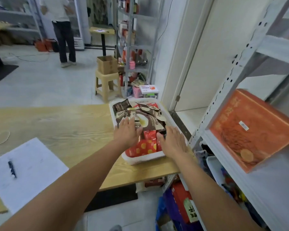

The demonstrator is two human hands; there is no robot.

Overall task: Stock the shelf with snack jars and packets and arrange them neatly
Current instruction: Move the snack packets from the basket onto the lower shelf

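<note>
At the far left a white sheet of paper (26,172) lies on the wooden table (65,130), and a dark pen (12,169) lies on the sheet; far behind, a person (62,29) stands on the floor with the back to me; more to the middle a cardboard box (107,64) stands on a beige plastic stool (106,84). My left hand (128,130) is spread wide, the fingers straight, and it rests flat on the brown packets (140,115); it grips nothing. These packets lie in a loose heap in the far part of a white tray (143,159), which stands at the right end of the table; the red packets (143,146) lie in the near part of the same tray, between my two hands. My right hand (172,140) is also spread, fingers straight, over the right side of the tray; its thumb touches a red packet, and it holds nothing. Just beside the table, at the right, stands the white metal shelf (224,85); on one of its boards lies an orange box (250,129).
</note>
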